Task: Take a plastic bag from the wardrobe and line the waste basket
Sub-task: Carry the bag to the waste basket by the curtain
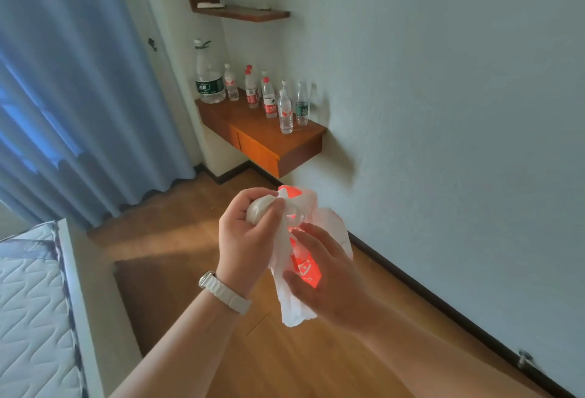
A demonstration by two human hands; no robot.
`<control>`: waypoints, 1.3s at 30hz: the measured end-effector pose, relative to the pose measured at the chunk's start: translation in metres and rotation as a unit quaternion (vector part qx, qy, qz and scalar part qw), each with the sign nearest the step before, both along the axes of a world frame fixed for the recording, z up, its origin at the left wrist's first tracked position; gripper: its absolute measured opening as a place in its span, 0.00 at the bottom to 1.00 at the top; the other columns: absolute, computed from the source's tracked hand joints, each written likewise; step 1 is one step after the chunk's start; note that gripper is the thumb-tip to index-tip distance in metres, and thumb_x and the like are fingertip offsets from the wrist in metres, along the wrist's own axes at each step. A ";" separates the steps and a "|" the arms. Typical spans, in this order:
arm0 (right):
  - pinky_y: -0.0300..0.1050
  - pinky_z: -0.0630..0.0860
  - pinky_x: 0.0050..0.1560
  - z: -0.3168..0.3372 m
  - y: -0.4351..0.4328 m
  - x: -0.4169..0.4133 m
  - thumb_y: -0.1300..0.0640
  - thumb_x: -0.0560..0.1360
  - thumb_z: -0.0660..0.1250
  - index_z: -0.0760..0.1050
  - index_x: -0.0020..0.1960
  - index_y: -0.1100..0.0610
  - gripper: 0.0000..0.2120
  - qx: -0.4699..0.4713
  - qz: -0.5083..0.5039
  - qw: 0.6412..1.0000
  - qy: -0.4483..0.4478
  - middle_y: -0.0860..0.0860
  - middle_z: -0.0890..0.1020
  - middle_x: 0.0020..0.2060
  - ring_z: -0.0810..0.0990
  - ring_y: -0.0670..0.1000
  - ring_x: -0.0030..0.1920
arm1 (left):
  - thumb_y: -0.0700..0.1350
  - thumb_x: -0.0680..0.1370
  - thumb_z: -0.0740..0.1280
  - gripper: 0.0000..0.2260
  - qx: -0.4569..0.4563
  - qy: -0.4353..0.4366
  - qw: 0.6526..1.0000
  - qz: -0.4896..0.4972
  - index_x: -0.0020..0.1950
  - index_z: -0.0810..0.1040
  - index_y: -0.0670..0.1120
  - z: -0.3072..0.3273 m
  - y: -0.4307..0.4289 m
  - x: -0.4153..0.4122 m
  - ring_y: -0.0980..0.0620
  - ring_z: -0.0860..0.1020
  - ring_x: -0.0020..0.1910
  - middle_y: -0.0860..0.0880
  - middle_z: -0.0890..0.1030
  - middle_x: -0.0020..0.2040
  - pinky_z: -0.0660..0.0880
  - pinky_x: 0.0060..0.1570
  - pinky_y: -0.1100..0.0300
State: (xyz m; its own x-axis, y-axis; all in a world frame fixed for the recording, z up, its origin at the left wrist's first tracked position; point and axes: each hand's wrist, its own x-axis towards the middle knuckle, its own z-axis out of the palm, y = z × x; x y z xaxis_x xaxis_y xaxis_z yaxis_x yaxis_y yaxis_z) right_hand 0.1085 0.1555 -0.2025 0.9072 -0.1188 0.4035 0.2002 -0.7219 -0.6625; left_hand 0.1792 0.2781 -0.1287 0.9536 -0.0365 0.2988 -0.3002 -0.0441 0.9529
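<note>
Bare forearms reach over a wood floor (pixel 177 239); left hand (pixel 250 239), white watch (pixel 225 293) at the wrist, fists a bunched white-and-red plastic bag (pixel 305 266); right hand (pixel 329 277) pinches its lower folds; bottles (pixel 269 96) line a wall-mounted desk (pixel 262 141) beyond.

Plastic water bottles (pixel 268 98) stand on a wall-mounted wooden desk (pixel 269 141) at twelve o'clock, beneath a wooden shelf (pixel 243 13). Blue curtains (pixel 63 96) hang at ten o'clock; a quilted mattress (pixel 28 302) lies at eight.

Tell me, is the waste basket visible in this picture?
No, only the wooden floor, the bottle shelf and both hands on the plastic bag show.
</note>
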 end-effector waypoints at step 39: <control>0.49 0.76 0.63 -0.016 0.140 0.600 0.37 0.75 0.64 0.65 0.70 0.38 0.25 0.065 0.339 0.938 -0.021 0.40 0.69 0.71 0.68 0.40 0.69 | 0.42 0.75 0.71 0.05 0.080 0.016 0.928 0.363 0.43 0.81 0.53 0.015 0.153 0.505 0.58 0.80 0.38 0.59 0.82 0.39 0.79 0.37 0.61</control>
State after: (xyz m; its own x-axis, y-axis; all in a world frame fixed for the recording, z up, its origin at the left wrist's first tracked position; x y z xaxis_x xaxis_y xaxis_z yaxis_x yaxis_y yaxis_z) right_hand 0.7082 0.2954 -0.2183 0.7755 0.4297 0.4625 0.6121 -0.3322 -0.7176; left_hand 0.6838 0.4315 -0.1139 0.7523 0.5784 0.3154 -0.1071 -0.3650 0.9248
